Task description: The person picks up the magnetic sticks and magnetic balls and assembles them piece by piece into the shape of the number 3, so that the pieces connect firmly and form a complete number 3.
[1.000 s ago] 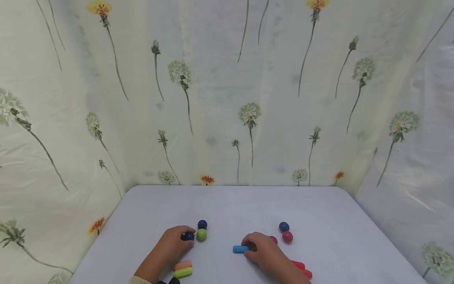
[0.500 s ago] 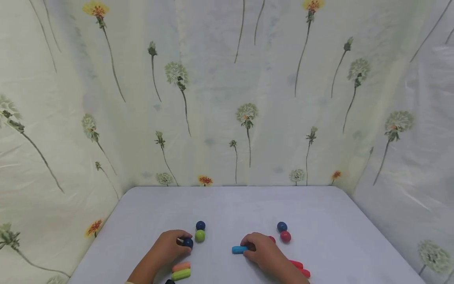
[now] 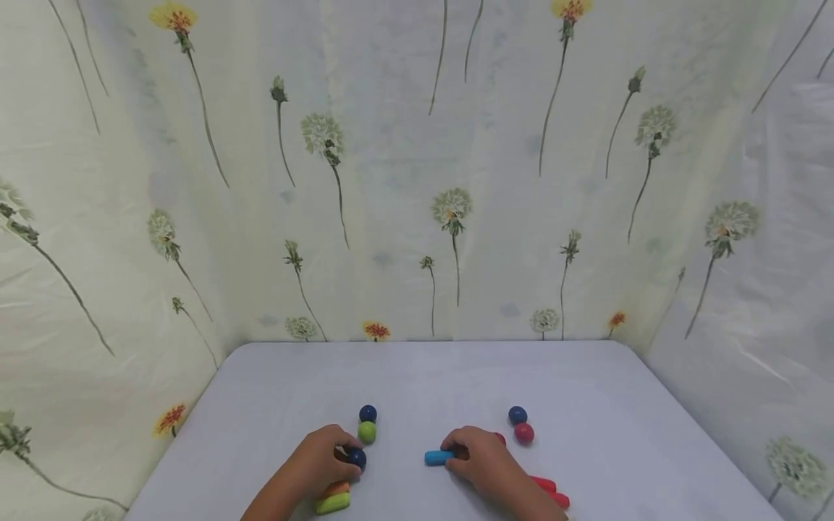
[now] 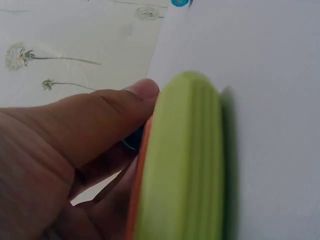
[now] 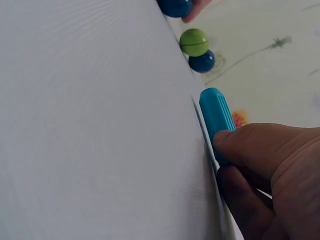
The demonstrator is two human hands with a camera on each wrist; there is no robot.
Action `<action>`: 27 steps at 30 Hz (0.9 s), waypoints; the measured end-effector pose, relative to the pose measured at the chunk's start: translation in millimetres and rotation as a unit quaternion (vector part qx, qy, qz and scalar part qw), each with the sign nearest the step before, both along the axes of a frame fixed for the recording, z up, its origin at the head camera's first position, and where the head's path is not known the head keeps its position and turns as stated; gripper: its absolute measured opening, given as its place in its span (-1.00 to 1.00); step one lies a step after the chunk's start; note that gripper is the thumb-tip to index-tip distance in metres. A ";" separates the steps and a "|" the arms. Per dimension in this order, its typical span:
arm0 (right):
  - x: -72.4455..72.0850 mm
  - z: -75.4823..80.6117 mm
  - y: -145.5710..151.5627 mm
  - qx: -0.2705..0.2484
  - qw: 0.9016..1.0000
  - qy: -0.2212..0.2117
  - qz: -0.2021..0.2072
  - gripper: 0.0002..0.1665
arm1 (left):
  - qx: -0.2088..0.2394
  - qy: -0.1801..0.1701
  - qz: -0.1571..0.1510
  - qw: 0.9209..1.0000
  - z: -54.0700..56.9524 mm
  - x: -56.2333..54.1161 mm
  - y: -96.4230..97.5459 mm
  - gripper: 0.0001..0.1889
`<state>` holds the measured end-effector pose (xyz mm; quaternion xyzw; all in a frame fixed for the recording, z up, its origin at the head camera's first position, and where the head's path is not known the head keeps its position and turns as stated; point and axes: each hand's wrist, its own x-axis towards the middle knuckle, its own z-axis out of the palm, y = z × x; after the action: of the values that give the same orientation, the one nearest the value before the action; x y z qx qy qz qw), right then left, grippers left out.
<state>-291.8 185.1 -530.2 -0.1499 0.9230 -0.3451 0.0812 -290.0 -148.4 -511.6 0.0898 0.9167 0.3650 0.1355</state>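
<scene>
My left hand [image 3: 321,461] holds a dark blue ball [image 3: 356,459] between thumb and fingers, near the table surface. Just beyond it, a light green ball [image 3: 367,433] touches a second dark blue ball [image 3: 368,413]. Close below the same hand lie a yellow-green ridged stick [image 4: 187,165] and an orange stick [image 3: 337,488], side by side. In the right wrist view, thumb and fingers of my right hand [image 5: 280,165] pinch one end of a light blue ridged stick [image 5: 216,112]. Part of a red ball [image 3: 499,438] shows behind that hand.
Farther right, a blue ball [image 3: 517,414] touches a red ball [image 3: 524,433]. Two red sticks [image 3: 544,483] lie partly hidden by the right forearm. The white table [image 3: 430,369] meets a flower-printed curtain [image 3: 391,181] at its back and sides.
My left hand has brought the dark blue ball nearer to me and slightly right. Black objects at the bottom edge have gone from view. The right hand and its light blue stick stay nearly still.
</scene>
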 end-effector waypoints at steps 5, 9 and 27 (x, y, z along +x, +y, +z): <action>0.4 5.9 0.3 -0.002 1.000 0.003 0.002 -0.79 | 0.010 0.005 -0.010 1.000 -1.0 -0.8 13.9 -0.66; 0.5 11.5 0.2 0.002 1.000 0.009 0.003 -0.80 | 0.006 0.020 -0.015 1.000 0.4 -0.8 31.2 -0.63; 3.4 8.3 -2.9 -0.027 0.999 -0.045 -0.007 -0.80 | -0.003 -0.002 -0.016 1.000 -4.1 -1.1 83.1 -0.67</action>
<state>-288.4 182.2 -521.9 -0.1302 0.9096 -0.3771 0.1160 -291.1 -65.3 -515.7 0.1035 0.9161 0.3598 0.1435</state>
